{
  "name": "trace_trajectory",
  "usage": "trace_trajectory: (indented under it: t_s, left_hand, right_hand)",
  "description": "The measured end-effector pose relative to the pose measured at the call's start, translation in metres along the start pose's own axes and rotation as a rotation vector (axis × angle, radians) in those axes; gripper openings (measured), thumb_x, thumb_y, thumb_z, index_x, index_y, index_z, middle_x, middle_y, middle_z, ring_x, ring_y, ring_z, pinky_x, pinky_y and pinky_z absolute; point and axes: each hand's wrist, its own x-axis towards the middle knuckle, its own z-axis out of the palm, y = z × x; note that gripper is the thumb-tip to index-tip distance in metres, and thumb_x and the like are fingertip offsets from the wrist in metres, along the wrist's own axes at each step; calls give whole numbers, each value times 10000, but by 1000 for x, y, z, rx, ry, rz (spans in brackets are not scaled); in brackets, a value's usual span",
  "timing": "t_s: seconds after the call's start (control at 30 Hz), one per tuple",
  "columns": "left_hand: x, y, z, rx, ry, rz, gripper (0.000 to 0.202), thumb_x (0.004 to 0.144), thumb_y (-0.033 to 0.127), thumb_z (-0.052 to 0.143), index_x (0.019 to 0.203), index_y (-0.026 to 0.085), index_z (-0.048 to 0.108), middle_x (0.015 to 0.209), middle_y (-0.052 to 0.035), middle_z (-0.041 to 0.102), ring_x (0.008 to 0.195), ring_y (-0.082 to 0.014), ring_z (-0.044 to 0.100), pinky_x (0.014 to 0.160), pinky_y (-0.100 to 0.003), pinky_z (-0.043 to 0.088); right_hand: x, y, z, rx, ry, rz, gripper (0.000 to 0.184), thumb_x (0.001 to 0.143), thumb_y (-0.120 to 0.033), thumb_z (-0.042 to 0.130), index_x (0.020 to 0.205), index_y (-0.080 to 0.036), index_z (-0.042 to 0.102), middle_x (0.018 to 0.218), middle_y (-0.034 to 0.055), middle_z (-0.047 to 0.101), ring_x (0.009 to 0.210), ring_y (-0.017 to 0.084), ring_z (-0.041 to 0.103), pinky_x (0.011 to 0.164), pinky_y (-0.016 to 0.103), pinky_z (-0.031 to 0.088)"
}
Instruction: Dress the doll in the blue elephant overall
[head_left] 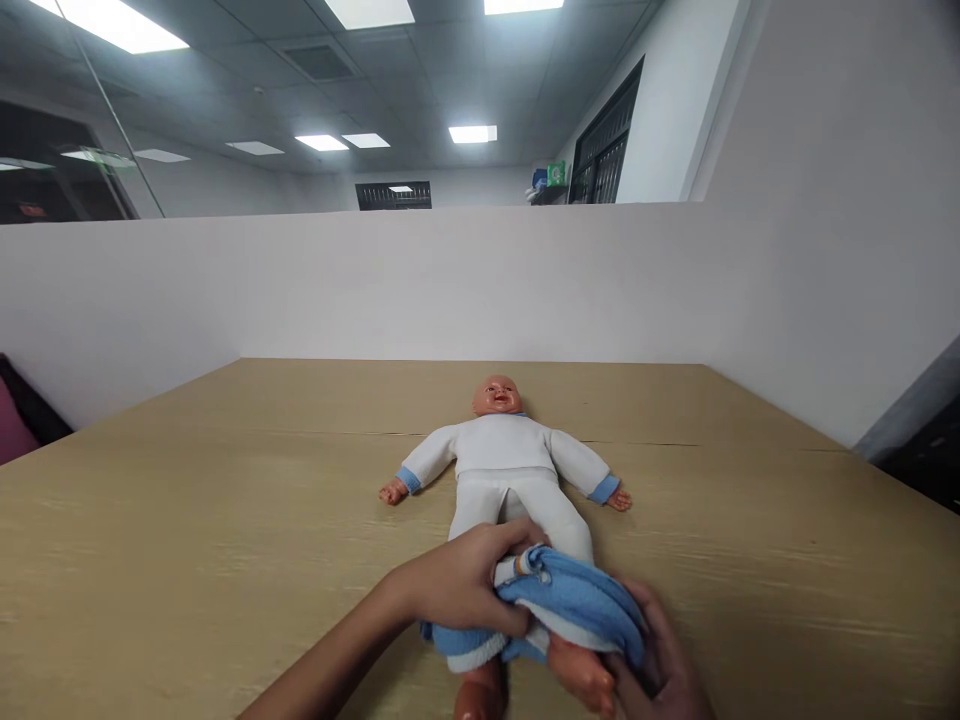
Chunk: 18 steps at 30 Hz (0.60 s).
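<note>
- Head view: a doll [504,442] lies face up on the table [225,520], its head away from the person and its arms spread out to the sides.
- Done so far: a white top [439,455] and white trousers [480,495] cover the doll's body. A blue-and-white garment [585,592] is bunched about the lower legs, with one bare foot [581,670] and the other foot [480,695] sticking out below it.
- Left unsettled, as judged from this: the garment sits neither up at the waist nor clear of the feet, and its fabric is gathered rather than smooth. Which way it is moving cannot be told.
- The left hand [457,575] comes in low with its forearm slanting up, back of the hand upward; its thumb and fingers pinch the garment's gathered edge between the legs.
- The right hand [675,655] reaches around the garment's outer side, beside the foot; its fingers close on the blue cloth, though some are hidden behind it.
</note>
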Motion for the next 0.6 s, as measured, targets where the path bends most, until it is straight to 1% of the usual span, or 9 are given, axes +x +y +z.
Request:
trace_trajectory:
  t_s: [0.1, 0.13, 0.23, 0.3, 0.37, 0.4, 0.47, 0.53, 0.6]
  left_hand:
    - [1, 3, 0, 51, 27, 72, 147, 846, 214, 725, 961, 178, 640, 884, 26, 607, 836, -145, 540, 774, -248, 426]
    - [0, 4, 0, 107, 44, 98, 133, 882, 263, 729, 906, 173, 634, 862, 22, 605, 833, -147, 537, 796, -259, 418]
    - [-8, 1, -4, 322, 112, 137, 285, 854, 417, 819, 924, 187, 665, 937, 0, 641, 928, -184, 561, 906, -307, 386]
    - [-19, -2, -10, 420, 144, 117, 393, 789, 442, 873, 1051, 220, 680, 1046, -14, 656, 1037, -220, 563, 969, -333, 362]
    - [-32, -7, -20, 451, 151, 75, 481, 728, 437, 907, 1080, 224, 658, 1064, -16, 645, 1065, -235, 549, 980, -339, 366]
    - [-37, -9, -25, 439, 149, 53, 470, 724, 427, 904, 1052, 215, 643, 1046, -14, 634, 1054, -233, 545, 970, -334, 379]
    - [-46, -14, -35, 364, 141, 19, 388, 772, 402, 855, 995, 196, 613, 1014, -10, 607, 1012, -215, 541, 930, -313, 411]
    - [-49, -19, -44, 269, 160, -35, 320, 847, 402, 777, 1003, 185, 602, 1006, -10, 582, 980, -197, 535, 887, -292, 433]
    - [-49, -27, -50, 218, 203, -98, 311, 894, 433, 726, 1014, 176, 601, 988, -11, 563, 962, -189, 519, 869, -285, 437]
  right_hand:
    - [16, -10, -9, -42, -73, -29, 597, 880, -407, 729, 1395, -243, 474, 1370, 134, 665, 1282, 324, 631, 1065, 390, 538]
    - [20, -16, -13, -60, -103, -21, 611, 875, -408, 736, 1401, -239, 476, 1408, 137, 639, 1309, 323, 610, 1092, 395, 518]
    - [28, -43, -28, -154, -296, 14, 615, 861, -476, 778, 1370, -225, 541, 1374, 129, 638, 1273, 333, 602, 1093, 419, 505]
    - [34, -64, -35, -294, -530, 15, 546, 863, -531, 792, 1278, -220, 619, 1209, 97, 677, 1127, 320, 631, 998, 413, 534]
    - [42, -81, -38, -416, -652, -54, 423, 912, -557, 741, 1160, -220, 675, 1080, 57, 664, 1033, 291, 620, 953, 395, 517]
    - [49, -86, -37, -453, -679, -103, 378, 948, -561, 697, 1108, -218, 689, 1046, 48, 653, 1014, 279, 611, 951, 389, 503]
    - [65, -90, -32, -465, -657, -176, 362, 989, -564, 645, 1079, -217, 699, 1056, 43, 650, 1041, 273, 600, 986, 379, 471]
    - [87, -86, -25, -414, -596, -189, 380, 967, -581, 675, 1067, -215, 703, 1055, 44, 658, 1060, 278, 594, 993, 366, 462]
    - [110, -77, -18, -329, -537, -181, 400, 912, -592, 739, 1022, -209, 702, 994, 36, 647, 1018, 271, 586, 944, 345, 472]
